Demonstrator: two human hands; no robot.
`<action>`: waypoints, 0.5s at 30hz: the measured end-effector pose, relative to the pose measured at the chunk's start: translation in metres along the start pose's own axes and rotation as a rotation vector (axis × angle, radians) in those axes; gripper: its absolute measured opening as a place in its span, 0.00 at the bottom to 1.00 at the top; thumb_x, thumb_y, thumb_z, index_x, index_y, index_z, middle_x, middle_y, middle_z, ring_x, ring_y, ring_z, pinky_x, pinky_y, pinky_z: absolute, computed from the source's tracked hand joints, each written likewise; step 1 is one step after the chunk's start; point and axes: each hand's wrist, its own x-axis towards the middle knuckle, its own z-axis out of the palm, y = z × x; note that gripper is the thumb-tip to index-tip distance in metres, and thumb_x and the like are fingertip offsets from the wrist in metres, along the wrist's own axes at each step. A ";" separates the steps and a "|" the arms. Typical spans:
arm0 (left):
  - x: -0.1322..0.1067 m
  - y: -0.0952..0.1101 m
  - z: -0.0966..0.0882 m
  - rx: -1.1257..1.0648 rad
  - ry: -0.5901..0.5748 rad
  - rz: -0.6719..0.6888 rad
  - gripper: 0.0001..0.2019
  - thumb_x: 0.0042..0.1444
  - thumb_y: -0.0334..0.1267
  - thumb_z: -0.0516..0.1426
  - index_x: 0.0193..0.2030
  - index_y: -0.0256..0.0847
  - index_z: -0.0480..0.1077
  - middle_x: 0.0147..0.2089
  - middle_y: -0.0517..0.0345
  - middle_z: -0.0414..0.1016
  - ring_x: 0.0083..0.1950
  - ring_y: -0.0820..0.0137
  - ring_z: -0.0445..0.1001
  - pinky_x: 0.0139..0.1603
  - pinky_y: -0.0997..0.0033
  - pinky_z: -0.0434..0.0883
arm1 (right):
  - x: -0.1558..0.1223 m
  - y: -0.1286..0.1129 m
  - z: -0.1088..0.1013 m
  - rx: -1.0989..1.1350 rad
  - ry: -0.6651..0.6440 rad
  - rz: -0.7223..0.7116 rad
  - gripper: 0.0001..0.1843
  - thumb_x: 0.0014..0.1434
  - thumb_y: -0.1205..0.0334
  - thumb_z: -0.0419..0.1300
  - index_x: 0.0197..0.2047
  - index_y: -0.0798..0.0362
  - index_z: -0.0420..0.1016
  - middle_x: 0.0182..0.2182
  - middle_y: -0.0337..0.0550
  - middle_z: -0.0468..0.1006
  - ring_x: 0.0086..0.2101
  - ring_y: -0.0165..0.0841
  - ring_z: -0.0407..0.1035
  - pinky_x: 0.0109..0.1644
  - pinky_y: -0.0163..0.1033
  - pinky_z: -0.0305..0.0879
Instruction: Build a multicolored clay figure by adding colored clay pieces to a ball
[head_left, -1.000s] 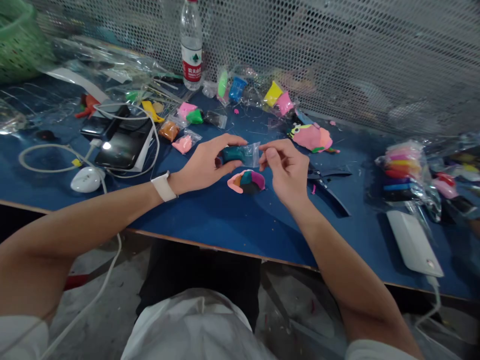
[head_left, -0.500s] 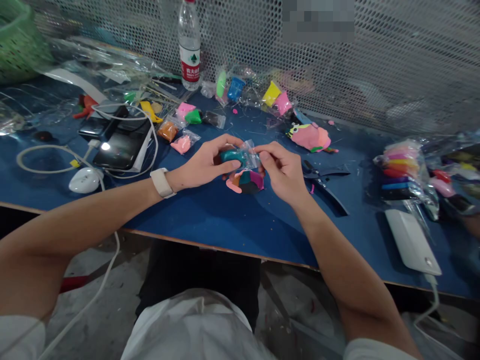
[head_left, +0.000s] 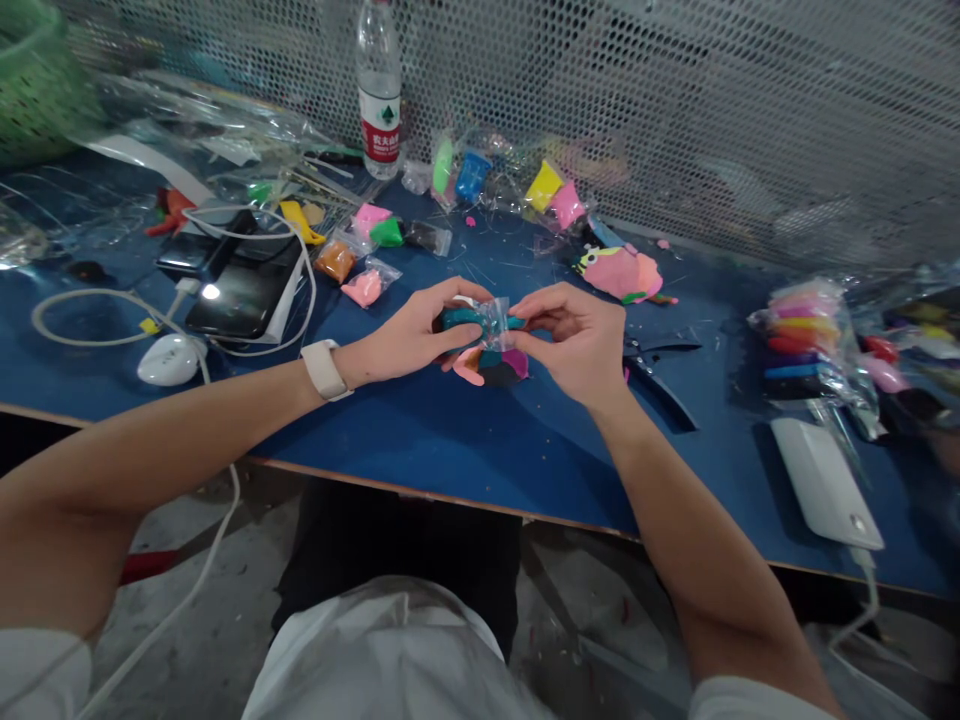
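Observation:
My left hand [head_left: 416, 333] and my right hand [head_left: 577, 338] meet over the blue table [head_left: 420, 440], both pinching a small clear bag of teal clay [head_left: 472, 318]. The left fingers wrap the teal lump; the right fingertips grip the crumpled bag end. Just below the bag, a flat multicoloured clay piece [head_left: 491, 366] with pink, teal, purple and dark patches lies on the table. A white watch sits on my left wrist.
Several small bags of coloured clay [head_left: 360, 262] lie behind my hands, with a water bottle [head_left: 379, 90] by the mesh wall. Phones and cables [head_left: 232, 290] lie left, a pink clay figure [head_left: 622, 272] and black pliers [head_left: 660, 370] right, a white power bank [head_left: 825, 480] far right.
My right hand moved in from the bag's stretched end and closed against the left hand. The bag is now bunched between both hands, lower and closer to the multicoloured piece.

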 end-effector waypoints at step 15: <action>-0.002 0.005 0.004 0.027 -0.090 0.058 0.19 0.79 0.51 0.64 0.64 0.38 0.76 0.41 0.53 0.84 0.31 0.72 0.82 0.33 0.72 0.78 | -0.007 -0.009 0.009 -0.115 0.011 0.006 0.11 0.60 0.55 0.83 0.36 0.45 0.87 0.35 0.38 0.90 0.35 0.37 0.83 0.40 0.45 0.83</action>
